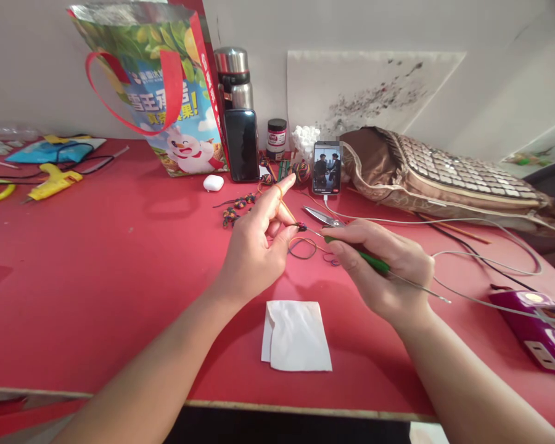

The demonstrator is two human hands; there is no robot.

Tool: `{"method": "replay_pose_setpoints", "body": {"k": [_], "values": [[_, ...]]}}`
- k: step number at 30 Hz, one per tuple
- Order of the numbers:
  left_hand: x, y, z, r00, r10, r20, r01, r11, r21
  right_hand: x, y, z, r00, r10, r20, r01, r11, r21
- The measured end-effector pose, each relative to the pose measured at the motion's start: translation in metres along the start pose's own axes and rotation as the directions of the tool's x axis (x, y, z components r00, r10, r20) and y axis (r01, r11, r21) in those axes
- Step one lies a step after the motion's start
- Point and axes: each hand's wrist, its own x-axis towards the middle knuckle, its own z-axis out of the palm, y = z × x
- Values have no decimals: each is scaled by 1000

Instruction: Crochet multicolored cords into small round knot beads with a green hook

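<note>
My left hand [263, 231] pinches a small dark multicoloured crochet piece [301, 227] between thumb and fingers. Orange yarn [287, 206] runs over its raised index finger down to the piece. My right hand [382, 265] is wrapped round a crochet hook [372, 261] with a green handle. The hook's thin metal tip points left and reaches the crochet piece; whether it is inside a loop is too small to tell. Loose yarn curls [303, 248] lie beneath. Small multicoloured crocheted pieces [231, 214] rest left of my left hand, and a yarn ball [300, 172] lies behind it.
Scissors [324, 216] lie behind my right hand, near a propped phone [327, 169] with a white cable. A folded white tissue [298, 336] lies in front. Further back stand a dark phone [242, 145], a bag [166, 92] and a flask [235, 74]. A purple power strip [522, 320] sits right.
</note>
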Motion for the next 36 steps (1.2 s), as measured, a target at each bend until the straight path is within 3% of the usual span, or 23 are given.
{"method": "replay_pose_setpoints", "body": {"k": [5,9,13,20,28,33,36], "values": [[0,0,-2,997,52,64,-54,998,35,0,5,-7,977,214,8,-213,966,149],[0,1,-3,995,11,99,-7,999,-41,4,9,-13,908,413,67,-409,841,354],[2,3,-3,993,-20,115,37,988,-147,11,12,-14,860,494,129,-481,701,527],[4,-1,-4,988,10,153,29,968,-250,14,12,-12,836,504,218,-503,543,673],[2,-5,-1,979,-36,199,105,930,-352,12,15,-9,844,435,313,-510,473,718],[0,-6,8,988,-111,105,146,883,-446,6,7,7,876,429,219,-426,476,769],[-2,-4,12,991,-132,-13,111,882,-459,4,1,17,863,491,115,-378,480,792]]}}
